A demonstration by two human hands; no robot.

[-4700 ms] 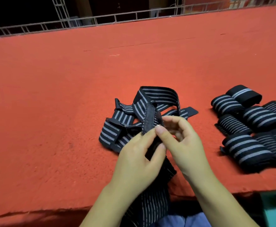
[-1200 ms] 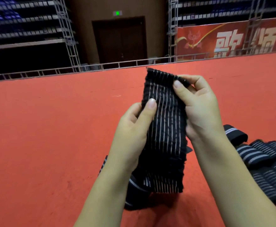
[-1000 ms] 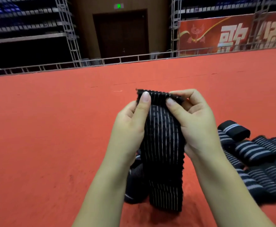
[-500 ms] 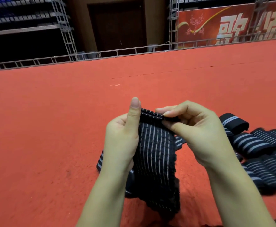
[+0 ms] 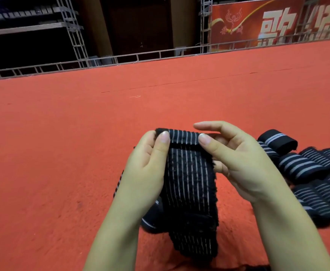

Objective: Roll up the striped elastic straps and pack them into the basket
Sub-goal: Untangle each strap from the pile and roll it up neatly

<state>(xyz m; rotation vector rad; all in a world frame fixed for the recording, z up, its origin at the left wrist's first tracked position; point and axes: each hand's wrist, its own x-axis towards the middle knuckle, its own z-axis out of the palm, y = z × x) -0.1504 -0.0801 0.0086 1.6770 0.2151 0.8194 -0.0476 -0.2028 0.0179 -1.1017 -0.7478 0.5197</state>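
A black elastic strap with thin grey stripes (image 5: 190, 180) hangs down in front of me above the red surface. Its top end is folded over into a small first turn. My left hand (image 5: 146, 169) pinches the left side of that turn with thumb and fingers. My right hand (image 5: 236, 159) pinches the right side, its thumb on the front and its forefinger stretched out above. The strap's loose length lies bunched behind and below my hands, partly hidden. No basket is in view.
Several rolled striped straps (image 5: 305, 169) lie in a cluster on the red carpeted surface (image 5: 62, 153) at the right. A metal truss rail (image 5: 121, 59) runs along its far edge, with a red banner (image 5: 268, 22) behind.
Both hands have come lower with the strap. Its top end, flat a second ago, is now folded over into a first turn between my fingers.
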